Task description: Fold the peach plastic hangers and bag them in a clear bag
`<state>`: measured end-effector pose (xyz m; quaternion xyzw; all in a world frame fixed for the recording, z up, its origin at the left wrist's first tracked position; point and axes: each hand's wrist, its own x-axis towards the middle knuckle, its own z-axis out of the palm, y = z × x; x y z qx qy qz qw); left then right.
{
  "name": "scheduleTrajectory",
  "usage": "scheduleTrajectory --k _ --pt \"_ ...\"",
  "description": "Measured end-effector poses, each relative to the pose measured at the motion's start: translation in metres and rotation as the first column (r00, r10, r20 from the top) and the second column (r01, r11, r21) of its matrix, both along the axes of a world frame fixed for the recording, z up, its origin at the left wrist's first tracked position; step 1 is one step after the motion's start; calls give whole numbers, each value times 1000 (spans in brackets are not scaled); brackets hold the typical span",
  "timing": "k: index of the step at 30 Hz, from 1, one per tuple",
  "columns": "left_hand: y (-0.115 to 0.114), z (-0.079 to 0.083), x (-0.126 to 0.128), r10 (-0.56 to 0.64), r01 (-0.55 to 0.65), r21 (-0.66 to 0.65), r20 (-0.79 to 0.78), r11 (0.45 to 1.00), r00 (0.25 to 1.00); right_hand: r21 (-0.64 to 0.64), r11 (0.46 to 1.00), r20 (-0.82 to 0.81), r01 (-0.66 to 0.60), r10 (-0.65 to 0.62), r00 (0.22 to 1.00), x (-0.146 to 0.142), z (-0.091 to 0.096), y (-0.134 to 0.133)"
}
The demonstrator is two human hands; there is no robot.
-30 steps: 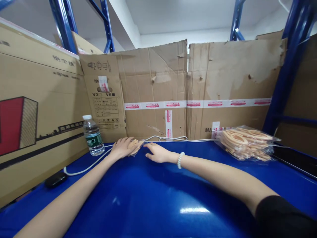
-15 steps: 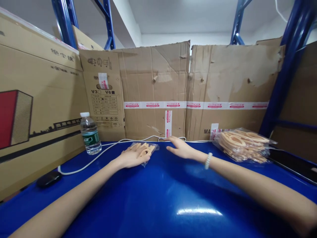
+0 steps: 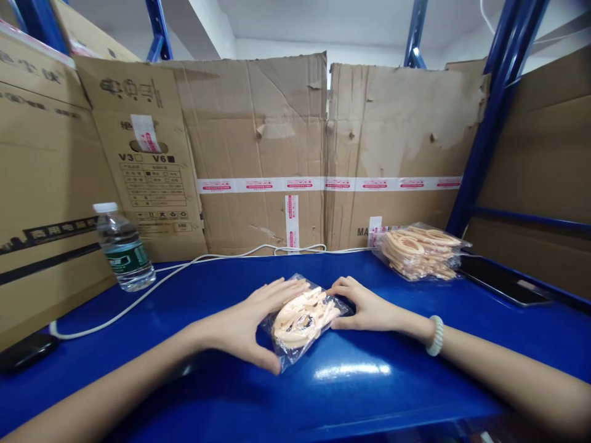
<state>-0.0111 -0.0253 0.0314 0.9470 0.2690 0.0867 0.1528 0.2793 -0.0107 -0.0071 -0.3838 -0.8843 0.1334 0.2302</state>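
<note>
A clear plastic bag of pale wooden cutouts (image 3: 302,320) lies on the blue tabletop in front of me, between my hands. The cutouts have curved, ring-like outlines; their exact kind is unclear. My left hand (image 3: 242,323) grips the bag's left side, its long fingers along the far edge and its thumb at the near left corner. On the opposite side, my right hand (image 3: 364,306), with a pale beaded bracelet on the wrist, has the bag's right edge between thumb and curled fingers.
A larger bag of similar wooden pieces (image 3: 418,251) sits at the back right, beside a dark phone (image 3: 503,280). At left stand a water bottle (image 3: 124,249) and a black mouse (image 3: 28,352). A white cable (image 3: 175,274) runs along cardboard panels (image 3: 258,147) at the back.
The small bag has come nearer and to the right with my left hand. My right hand has lowered from above the table onto the bag's edge. The view has shifted right.
</note>
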Motion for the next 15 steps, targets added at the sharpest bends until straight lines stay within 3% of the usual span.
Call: scheduleTrajectory --k 3,9,12,15 --pt "10 3 -9 -81 83 55 -37 995 996 34 999 -50 19 -18 999 -1 -6 2" --pt "26 -20 -5 -94 90 179 15 980 996 27 1000 -148 0 4 989 -6 -5 -3" --pt "25 -24 -4 -111 107 225 2 968 994 -17 1000 -195 3 -6 981 -9 0 -8" --pt "19 -23 -2 -143 127 216 59 968 988 -111 990 -254 88 -114 961 -9 0 -8"
